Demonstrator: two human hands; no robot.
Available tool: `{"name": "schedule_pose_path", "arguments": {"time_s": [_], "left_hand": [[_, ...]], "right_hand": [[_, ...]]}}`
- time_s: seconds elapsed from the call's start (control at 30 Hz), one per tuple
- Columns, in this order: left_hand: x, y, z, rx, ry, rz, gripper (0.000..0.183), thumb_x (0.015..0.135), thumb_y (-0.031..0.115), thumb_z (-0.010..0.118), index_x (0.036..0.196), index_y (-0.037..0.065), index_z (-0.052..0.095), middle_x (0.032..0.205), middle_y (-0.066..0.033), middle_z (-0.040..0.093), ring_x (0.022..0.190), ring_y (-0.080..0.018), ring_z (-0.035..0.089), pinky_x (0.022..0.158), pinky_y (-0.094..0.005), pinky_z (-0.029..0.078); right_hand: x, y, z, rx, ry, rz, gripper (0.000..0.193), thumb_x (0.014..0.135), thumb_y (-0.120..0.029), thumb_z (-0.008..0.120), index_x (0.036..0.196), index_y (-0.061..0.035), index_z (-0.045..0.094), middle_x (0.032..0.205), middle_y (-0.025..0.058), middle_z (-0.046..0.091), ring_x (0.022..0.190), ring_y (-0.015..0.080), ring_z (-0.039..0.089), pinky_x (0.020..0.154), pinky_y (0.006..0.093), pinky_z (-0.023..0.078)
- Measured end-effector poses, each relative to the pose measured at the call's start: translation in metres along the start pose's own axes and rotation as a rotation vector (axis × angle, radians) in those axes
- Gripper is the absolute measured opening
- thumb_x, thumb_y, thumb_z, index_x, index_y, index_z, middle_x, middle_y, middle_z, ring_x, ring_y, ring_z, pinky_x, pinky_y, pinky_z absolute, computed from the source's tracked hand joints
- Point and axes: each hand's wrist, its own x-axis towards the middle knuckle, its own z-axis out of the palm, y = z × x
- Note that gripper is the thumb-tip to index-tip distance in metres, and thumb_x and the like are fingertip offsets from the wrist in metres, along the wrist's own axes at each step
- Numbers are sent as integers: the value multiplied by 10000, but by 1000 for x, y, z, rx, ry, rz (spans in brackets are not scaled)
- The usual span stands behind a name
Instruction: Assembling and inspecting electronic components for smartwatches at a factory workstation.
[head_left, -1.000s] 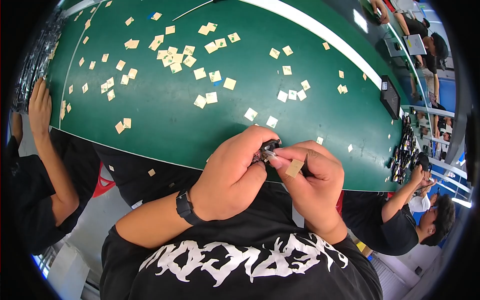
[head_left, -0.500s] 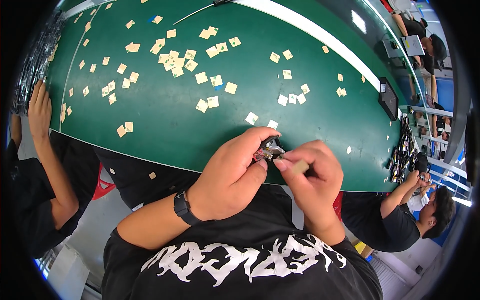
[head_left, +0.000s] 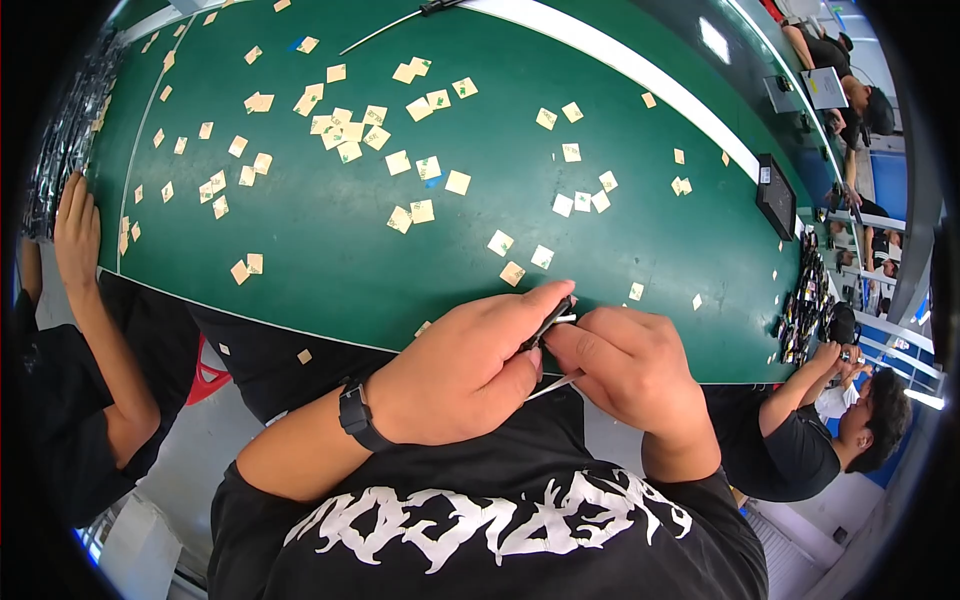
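My left hand grips a small black device between thumb and fingers, close to the table's near edge. A short white piece shows at the device's right side. My right hand is closed next to it, fingertips touching or nearly touching the device. From under those fingers a thin pale strip sticks out down to the left; whether it is a tool or a sheet seen edge-on, I cannot tell. The device's inside is turned away from view.
Many small beige paper squares lie scattered over the green table. A black-handled rod tool rests at the far edge. Black packages pile up at far left, with a co-worker's hand beside them. At right are a black tray, heaped black parts and another co-worker.
Both hands have shifted slightly toward me, and the device has tilted so its reddish and metallic inside no longer shows. The beige piece in my right hand is no longer visible; a pale strip shows.
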Motion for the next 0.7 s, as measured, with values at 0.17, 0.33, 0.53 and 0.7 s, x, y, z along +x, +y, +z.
{"name": "schedule_pose_path", "arguments": {"time_s": [0.17, 0.33, 0.53, 0.7], "left_hand": [[2, -4, -5, 64, -59, 67, 594, 891, -52, 541, 1474, -64, 423, 1082, -144, 666, 879, -211, 661, 839, -333, 531], [5, 1, -9, 51, -127, 43, 617, 881, -62, 544, 1485, -59, 416, 1092, -143, 668, 894, -209, 664, 843, -327, 533], [5, 3, -11, -42, -153, -15, 630, 882, -84, 541, 1498, -41, 416, 1060, -124, 664, 875, -189, 663, 837, -308, 537], [6, 6, -12, -239, -194, -179, 592, 933, -101, 515, 1511, -30, 408, 1109, -103, 672, 902, -129, 657, 867, -281, 543]], "right_hand": [[3, -3, -6, -154, -86, -81, 219, 712, -99, 740, 918, -70, 673, 709, 10, 505, 590, 160, 572, 488, 313, 468], [7, -12, -13, -256, -157, -117, 126, 772, -123, 714, 869, -77, 646, 703, 1, 486, 582, 125, 563, 469, 284, 473], [2, -14, -11, -358, -144, -115, 227, 709, -105, 689, 928, -50, 666, 686, 4, 471, 586, 145, 546, 471, 301, 433], [5, -2, -11, -190, -152, -156, 111, 795, -122, 701, 813, -91, 596, 681, 0, 477, 582, 127, 569, 467, 294, 472]]}}
